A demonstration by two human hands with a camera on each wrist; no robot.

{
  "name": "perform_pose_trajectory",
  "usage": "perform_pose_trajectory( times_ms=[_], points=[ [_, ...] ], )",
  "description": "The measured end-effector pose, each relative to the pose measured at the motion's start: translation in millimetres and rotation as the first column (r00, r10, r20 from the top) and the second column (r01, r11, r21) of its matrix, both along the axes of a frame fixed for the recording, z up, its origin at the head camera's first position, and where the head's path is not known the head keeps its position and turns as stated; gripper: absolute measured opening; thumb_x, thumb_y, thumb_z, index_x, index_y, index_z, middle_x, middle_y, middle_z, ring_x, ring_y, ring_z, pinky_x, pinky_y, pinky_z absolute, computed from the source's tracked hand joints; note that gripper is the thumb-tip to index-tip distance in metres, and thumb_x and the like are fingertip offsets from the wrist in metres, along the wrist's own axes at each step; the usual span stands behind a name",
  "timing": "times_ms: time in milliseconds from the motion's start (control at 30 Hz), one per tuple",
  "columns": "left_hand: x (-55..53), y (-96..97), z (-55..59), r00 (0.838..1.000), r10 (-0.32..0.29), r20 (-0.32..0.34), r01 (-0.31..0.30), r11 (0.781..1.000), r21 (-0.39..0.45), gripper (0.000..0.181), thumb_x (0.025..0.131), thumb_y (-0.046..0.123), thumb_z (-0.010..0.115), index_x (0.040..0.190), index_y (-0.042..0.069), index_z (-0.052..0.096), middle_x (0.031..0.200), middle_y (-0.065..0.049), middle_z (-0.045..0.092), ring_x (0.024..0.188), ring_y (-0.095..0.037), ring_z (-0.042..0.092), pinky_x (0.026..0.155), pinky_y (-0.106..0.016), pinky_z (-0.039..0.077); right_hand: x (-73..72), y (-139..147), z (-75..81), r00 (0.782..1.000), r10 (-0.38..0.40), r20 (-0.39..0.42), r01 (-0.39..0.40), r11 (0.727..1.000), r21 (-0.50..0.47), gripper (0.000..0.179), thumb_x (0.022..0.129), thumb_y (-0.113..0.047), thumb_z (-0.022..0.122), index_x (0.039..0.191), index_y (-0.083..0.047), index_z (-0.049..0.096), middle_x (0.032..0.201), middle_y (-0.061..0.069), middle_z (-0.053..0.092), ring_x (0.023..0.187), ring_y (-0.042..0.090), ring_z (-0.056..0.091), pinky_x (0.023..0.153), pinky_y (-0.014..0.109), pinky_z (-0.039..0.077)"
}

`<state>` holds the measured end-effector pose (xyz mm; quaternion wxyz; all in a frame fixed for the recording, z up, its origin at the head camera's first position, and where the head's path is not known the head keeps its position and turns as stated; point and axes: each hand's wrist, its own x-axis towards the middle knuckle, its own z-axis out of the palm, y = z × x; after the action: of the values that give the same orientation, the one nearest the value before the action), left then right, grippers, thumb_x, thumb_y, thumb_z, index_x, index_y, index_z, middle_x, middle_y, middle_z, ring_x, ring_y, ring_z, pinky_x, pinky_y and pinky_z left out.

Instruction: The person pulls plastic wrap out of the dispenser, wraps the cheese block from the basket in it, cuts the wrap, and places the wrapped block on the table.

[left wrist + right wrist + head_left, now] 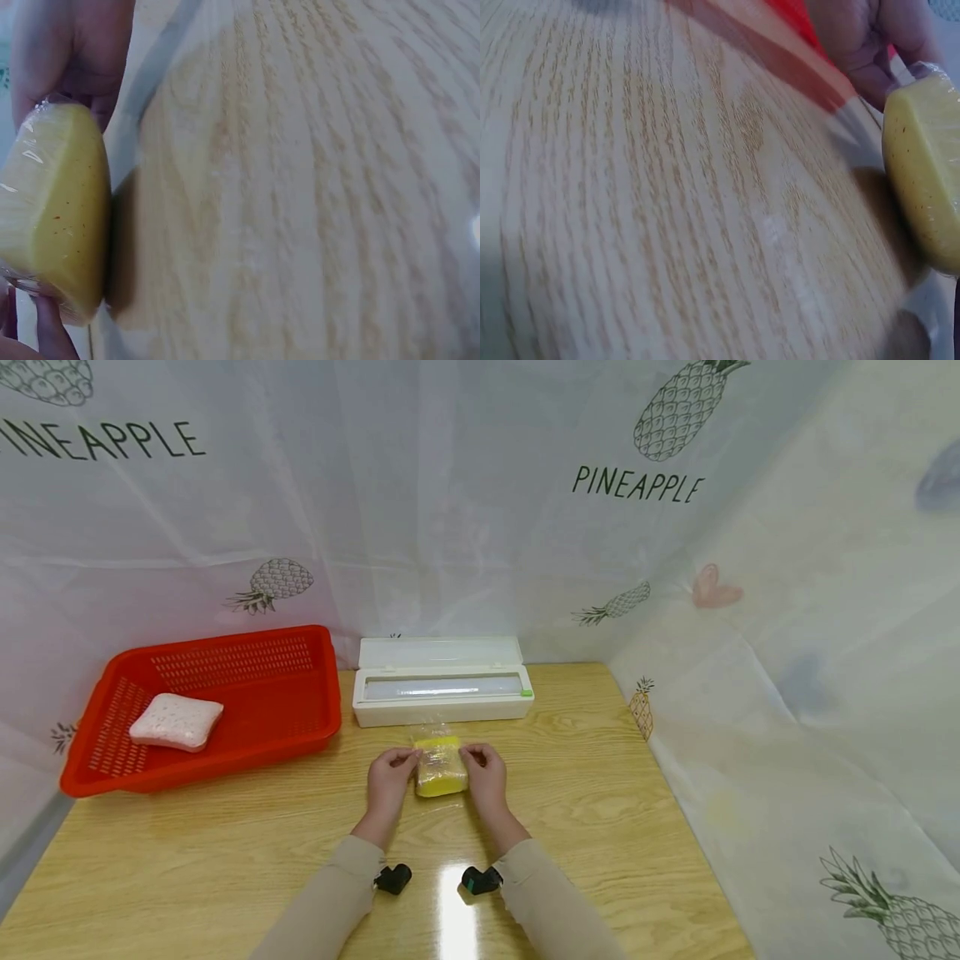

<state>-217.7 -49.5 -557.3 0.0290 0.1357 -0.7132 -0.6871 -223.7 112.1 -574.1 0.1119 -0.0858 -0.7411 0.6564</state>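
A thick yellow slab (442, 785), rounded like a bread slice and flecked with small red specks, is partly covered by clear plastic wrap (435, 760). Thumb and fingers of my left hand (390, 781) pinch the wrap at the slab's left side. On the opposite side my right hand (487, 777) pinches it in the same way. A loose edge of wrap stands up behind the slab. Both wrist views show the slab's near face (75, 217) just above or on the table; whether it touches, I cannot tell.
Behind the hands stands a white wrap dispenser box (442, 710) with its lid raised and a small green piece at its right end. A red perforated basket (262, 752) at the left holds a pale pink bread-slice-shaped piece (176, 721). A pineapple-print curtain (465, 527) borders the wooden table (600, 827).
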Motion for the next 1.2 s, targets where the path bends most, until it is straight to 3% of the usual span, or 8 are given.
perform_pose_trajectory(
  times_ms=[300,400,533,700,933,1033,1200],
  points=[
    [3.1,0.6,-7.6,0.999,0.034,0.033,-0.036,0.997,0.072,0.017,0.087,0.009,0.074,0.098,-0.003,0.070,0.096,-0.011,0.067,0.083,-0.015,0.062,0.070,-0.022,0.053,1.5,4,-3.6,0.996,0.013,0.085,0.002,0.985,-0.170,0.016,0.089,-0.003,0.071,0.097,0.010,0.067,0.092,0.013,0.067,0.078,0.013,0.057,0.066,0.021,0.049],
    [5.2,0.9,-8.5,0.998,0.056,0.031,-0.059,0.993,0.107,0.018,0.086,0.006,0.075,0.098,-0.003,0.066,0.097,-0.011,0.063,0.084,-0.016,0.060,0.070,-0.021,0.052,5.7,3,5.3,0.997,0.023,0.073,-0.006,0.974,-0.225,0.022,0.087,0.001,0.071,0.102,0.013,0.060,0.093,0.016,0.065,0.077,0.014,0.057,0.068,0.022,0.051],
    [7.9,2.0,-8.7,0.998,0.066,0.017,-0.067,0.995,0.070,0.019,0.085,0.008,0.076,0.094,-0.002,0.063,0.093,-0.011,0.061,0.082,-0.017,0.057,0.066,-0.020,0.050,15.2,2,18.8,0.999,0.008,0.034,0.000,0.969,-0.245,0.022,0.085,0.007,0.071,0.099,0.014,0.056,0.089,0.014,0.063,0.075,0.015,0.057,0.068,0.021,0.051],
    [9.8,2.5,-8.5,0.998,0.066,0.016,-0.066,0.998,0.013,0.017,0.084,0.010,0.078,0.090,-0.001,0.067,0.089,-0.011,0.065,0.080,-0.017,0.060,0.064,-0.020,0.051,21.9,-1,23.4,1.000,-0.010,-0.028,0.005,0.984,-0.178,0.009,0.084,0.007,0.071,0.089,0.010,0.065,0.084,0.011,0.063,0.073,0.013,0.056,0.064,0.019,0.049],
    [12.9,0.0,-8.6,0.997,0.046,0.056,-0.044,0.998,-0.034,0.022,0.086,0.017,0.077,0.098,0.001,0.070,0.096,-0.011,0.067,0.085,-0.018,0.063,0.071,-0.024,0.053,22.9,0,17.9,0.999,0.033,-0.007,-0.033,0.994,-0.106,0.014,0.088,-0.003,0.071,0.098,0.007,0.070,0.092,0.010,0.067,0.081,0.014,0.059,0.069,0.022,0.050],
    [16.7,-0.5,-7.0,0.996,-0.002,0.085,0.003,1.000,-0.016,0.029,0.087,0.020,0.076,0.107,0.000,0.068,0.103,-0.012,0.066,0.089,-0.019,0.061,0.072,-0.026,0.052,21.8,0,7.9,0.999,0.035,0.021,-0.034,0.999,-0.042,0.016,0.091,-0.011,0.069,0.101,0.001,0.073,0.097,0.008,0.067,0.089,0.018,0.061,0.076,0.027,0.052],
    [24.8,-0.6,-0.5,0.988,-0.117,0.101,0.113,0.993,0.043,0.042,0.088,0.011,0.073,0.123,-0.007,0.059,0.120,-0.023,0.059,0.103,-0.029,0.058,0.073,-0.027,0.052,22.3,-3,-8.7,0.999,0.019,0.036,-0.022,0.997,0.071,0.025,0.097,-0.023,0.063,0.110,-0.003,0.072,0.106,0.008,0.067,0.102,0.024,0.062,0.087,0.037,0.052]
  ],
)
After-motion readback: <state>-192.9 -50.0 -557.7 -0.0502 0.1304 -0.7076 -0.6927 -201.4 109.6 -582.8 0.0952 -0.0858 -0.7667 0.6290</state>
